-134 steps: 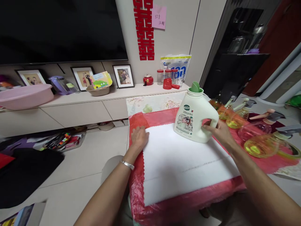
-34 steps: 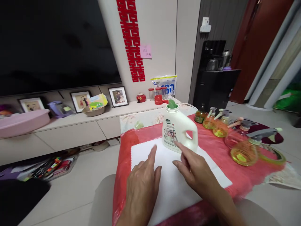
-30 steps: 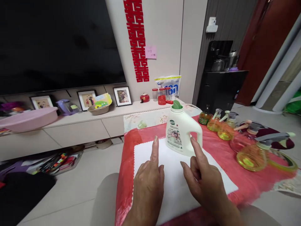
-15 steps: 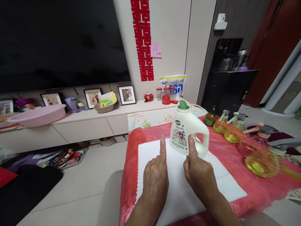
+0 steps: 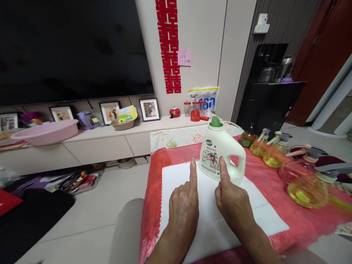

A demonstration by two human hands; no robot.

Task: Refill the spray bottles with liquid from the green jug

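My left hand is raised over a white cloth with its index finger pointing up and the other fingers curled in. To its right, my right hand makes the same shape, also with one finger up. I see nothing held in either. Just behind the hands stands a pale detergent jug, upright, with a handle on its right side and no cap on. A green piece shows at its mouth. The right fingertip overlaps the jug in view; whether they touch I cannot tell.
Red sheeting covers the table under the cloth. Along the right side stand several clear pump bottles, one with yellow liquid. Behind is a low cabinet with a pink basin, picture frames and red-lidded jars.
The view has shifted slightly. My left hand's raised finger sits a little further right, nearer the right hand. The jug stays where it stood.
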